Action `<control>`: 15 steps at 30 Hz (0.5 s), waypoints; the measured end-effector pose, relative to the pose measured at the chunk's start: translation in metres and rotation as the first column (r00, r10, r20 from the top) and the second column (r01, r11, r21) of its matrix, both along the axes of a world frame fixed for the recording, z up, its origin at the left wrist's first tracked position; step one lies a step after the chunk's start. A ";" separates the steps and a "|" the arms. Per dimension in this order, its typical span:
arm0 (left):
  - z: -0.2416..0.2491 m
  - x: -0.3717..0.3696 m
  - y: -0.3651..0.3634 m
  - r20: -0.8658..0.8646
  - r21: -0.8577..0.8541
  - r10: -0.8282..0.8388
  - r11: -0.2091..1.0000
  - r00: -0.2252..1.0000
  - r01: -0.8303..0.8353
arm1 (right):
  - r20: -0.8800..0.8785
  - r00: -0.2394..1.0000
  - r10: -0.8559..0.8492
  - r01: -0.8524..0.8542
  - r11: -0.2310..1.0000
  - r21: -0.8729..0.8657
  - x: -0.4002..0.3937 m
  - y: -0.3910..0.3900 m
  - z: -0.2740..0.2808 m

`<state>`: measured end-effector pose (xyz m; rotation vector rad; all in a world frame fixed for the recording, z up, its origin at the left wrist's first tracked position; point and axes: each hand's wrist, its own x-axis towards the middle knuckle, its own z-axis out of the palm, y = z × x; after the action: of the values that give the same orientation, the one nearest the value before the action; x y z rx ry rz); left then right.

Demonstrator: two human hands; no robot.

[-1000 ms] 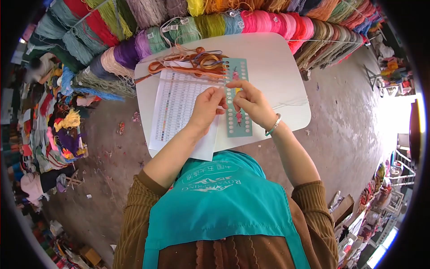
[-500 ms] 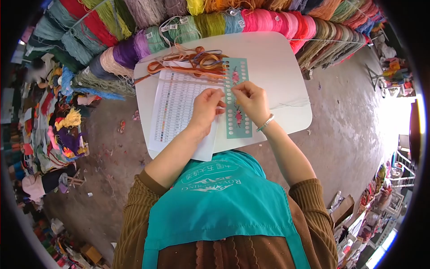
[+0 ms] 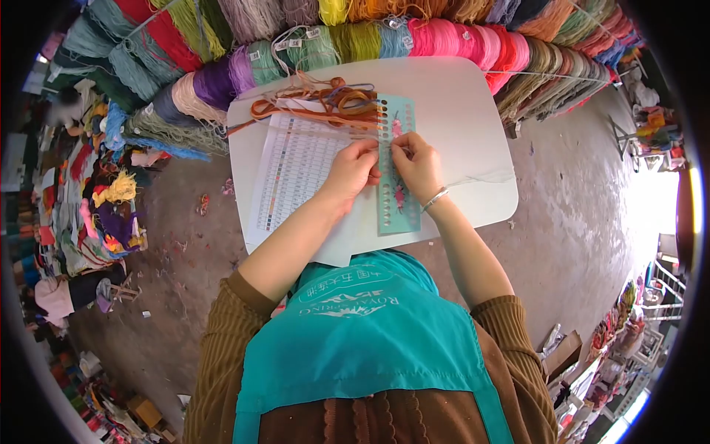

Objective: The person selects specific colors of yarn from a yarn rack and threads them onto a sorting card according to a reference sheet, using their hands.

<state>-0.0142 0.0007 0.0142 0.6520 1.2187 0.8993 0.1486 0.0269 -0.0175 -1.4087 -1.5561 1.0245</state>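
A teal card (image 3: 399, 223) with punched holes along both long edges and pink flowers printed down its middle lies tilted on the small white table. Orange, brown and greyish thread (image 3: 318, 111) is looped through its upper left holes and trails left. My left hand (image 3: 353, 174) is closed at the card's left edge, its fingertips partly hidden there. Over the middle of the card my right hand (image 3: 418, 166) is closed in a pinch; what sits between thumb and finger is too small to make out. Under the left wrist is a printed chart (image 3: 292, 174) with colour swatches.
Skeins of coloured yarn (image 3: 436, 37) hang along the table's (image 3: 466, 96) far side. Pale loose threads (image 3: 484, 177) lie at its right. Piles of yarn (image 3: 115, 189) stand left on the concrete floor, and a cardboard box (image 3: 566, 354) at lower right.
The card has tipped, its face now narrower to view. My left hand has moved right to the card's edge, and my right hand has come down onto the card.
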 end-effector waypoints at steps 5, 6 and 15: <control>-0.009 0.004 0.005 -0.115 0.072 -0.034 0.997 0.993 0.043 | 0.012 1.000 0.005 -0.005 0.999 0.040 0.001 -0.001 -0.001; -0.011 0.004 0.007 -0.123 0.083 -0.033 0.996 0.992 0.044 | 0.011 1.000 0.003 -0.004 0.999 0.041 0.001 -0.001 -0.002; -0.008 0.002 0.015 -0.087 0.027 -0.086 0.996 0.993 0.089 | 0.000 1.000 0.026 -0.026 1.000 0.013 0.002 -0.002 -0.001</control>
<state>-0.0124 0.0153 0.0057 0.7700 1.2445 0.8257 0.1507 0.0245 -0.0185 -1.3833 -1.5817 1.0282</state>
